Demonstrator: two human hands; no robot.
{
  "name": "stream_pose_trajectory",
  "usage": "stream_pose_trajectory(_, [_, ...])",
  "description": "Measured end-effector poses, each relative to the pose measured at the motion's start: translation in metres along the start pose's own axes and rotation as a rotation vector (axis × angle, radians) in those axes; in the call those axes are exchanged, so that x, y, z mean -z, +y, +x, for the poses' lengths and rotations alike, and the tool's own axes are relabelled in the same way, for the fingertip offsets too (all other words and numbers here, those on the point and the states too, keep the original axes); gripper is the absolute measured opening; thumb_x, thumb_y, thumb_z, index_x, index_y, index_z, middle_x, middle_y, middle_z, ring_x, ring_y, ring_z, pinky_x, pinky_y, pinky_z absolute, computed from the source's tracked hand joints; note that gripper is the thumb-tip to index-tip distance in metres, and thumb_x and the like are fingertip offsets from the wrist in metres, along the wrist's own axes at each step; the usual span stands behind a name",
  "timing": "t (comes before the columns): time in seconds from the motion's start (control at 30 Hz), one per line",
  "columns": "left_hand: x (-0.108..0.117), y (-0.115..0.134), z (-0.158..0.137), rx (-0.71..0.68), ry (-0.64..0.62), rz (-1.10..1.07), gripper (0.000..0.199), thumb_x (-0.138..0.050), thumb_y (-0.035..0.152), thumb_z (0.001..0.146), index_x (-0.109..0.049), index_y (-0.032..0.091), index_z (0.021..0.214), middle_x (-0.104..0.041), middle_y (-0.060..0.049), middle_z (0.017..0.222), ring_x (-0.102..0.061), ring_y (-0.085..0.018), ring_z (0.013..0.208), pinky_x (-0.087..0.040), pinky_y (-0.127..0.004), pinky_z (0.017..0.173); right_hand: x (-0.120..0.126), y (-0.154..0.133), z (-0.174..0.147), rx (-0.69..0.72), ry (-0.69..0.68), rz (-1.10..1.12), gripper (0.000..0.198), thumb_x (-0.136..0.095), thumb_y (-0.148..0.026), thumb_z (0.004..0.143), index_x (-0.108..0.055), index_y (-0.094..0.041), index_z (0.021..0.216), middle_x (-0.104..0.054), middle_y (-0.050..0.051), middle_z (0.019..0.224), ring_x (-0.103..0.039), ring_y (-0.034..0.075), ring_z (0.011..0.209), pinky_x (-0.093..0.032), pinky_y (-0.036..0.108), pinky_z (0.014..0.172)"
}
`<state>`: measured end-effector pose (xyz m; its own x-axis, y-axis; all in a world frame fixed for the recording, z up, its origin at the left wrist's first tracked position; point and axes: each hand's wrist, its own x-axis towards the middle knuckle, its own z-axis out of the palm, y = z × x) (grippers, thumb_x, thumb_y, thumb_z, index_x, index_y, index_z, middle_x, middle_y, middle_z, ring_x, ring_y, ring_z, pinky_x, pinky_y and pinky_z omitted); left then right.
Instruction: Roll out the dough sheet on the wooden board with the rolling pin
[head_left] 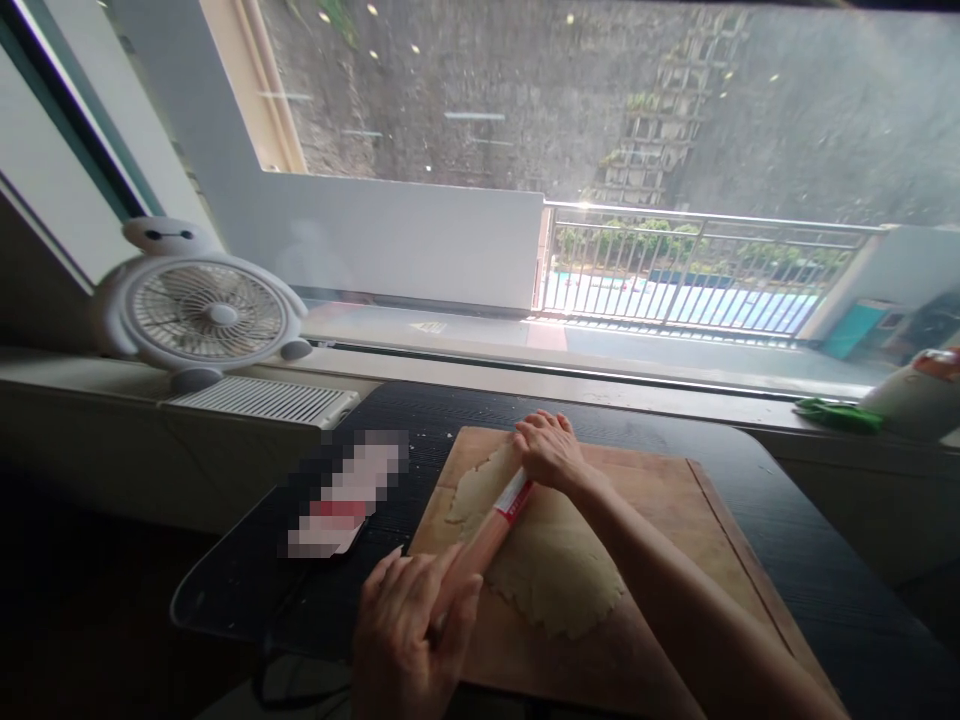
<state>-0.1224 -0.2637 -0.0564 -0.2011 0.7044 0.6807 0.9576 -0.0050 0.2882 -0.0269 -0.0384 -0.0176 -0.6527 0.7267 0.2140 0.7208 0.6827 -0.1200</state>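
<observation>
A wooden rolling pin (480, 541) with a red and white label lies slantwise across a flat sheet of dough (562, 560). My left hand (416, 620) is closed over its near end, at the front left of the wooden board (645, 490). At the far end, my right hand (549, 448) bends its fingers over the pin, the forearm reaching in from the lower right. The dough is thin with ragged, cracked edges, and shows on both sides of the pin. Part of it is hidden under the pin and my right hand.
The board rests on a black table (247, 575). Left of it lies a pixelated flat item (349, 500). A white fan (217, 310) stands on the sill by the large window. A green item (840, 413) and a pale container (919, 400) sit at far right.
</observation>
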Motion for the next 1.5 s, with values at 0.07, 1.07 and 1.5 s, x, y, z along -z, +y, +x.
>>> stream_pose_trajectory(0.07, [0.0, -0.001, 0.001, 0.006, -0.003, 0.004, 0.03, -0.054, 0.032, 0.079, -0.054, 0.02, 0.107, -0.063, -0.004, 0.09, -0.056, -0.019, 0.087, -0.036, -0.042, 0.093, -0.004, -0.014, 0.022, 0.018, -0.024, 0.01, 0.037, -0.031, -0.038, 0.088, -0.057, -0.022, 0.109, -0.055, 0.007, 0.113, -0.039, 0.02, 0.113, -0.016, 0.037, 0.097])
stream_pose_trajectory(1.07, [0.004, 0.0, -0.001, 0.062, 0.001, -0.063, 0.033, -0.054, 0.025, 0.08, -0.051, 0.022, 0.113, -0.061, -0.003, 0.093, -0.054, -0.018, 0.09, -0.037, -0.04, 0.091, -0.001, -0.014, 0.027, -0.099, -0.081, -0.048, 0.041, -0.032, -0.049, 0.086, -0.057, -0.019, 0.098, -0.06, 0.01, 0.1, -0.053, 0.021, 0.094, -0.031, 0.036, 0.082])
stream_pose_trajectory(1.5, [0.006, 0.005, 0.051, -0.158, -0.24, 0.064, 0.02, -0.041, 0.025, 0.086, -0.059, 0.026, 0.093, -0.057, 0.0, 0.086, -0.051, -0.016, 0.087, -0.027, -0.046, 0.098, 0.016, 0.048, -0.168, 0.046, 0.317, -0.236, 0.044, -0.039, -0.031, 0.087, -0.041, -0.01, 0.126, -0.045, 0.013, 0.128, -0.036, 0.026, 0.12, -0.027, 0.04, 0.099])
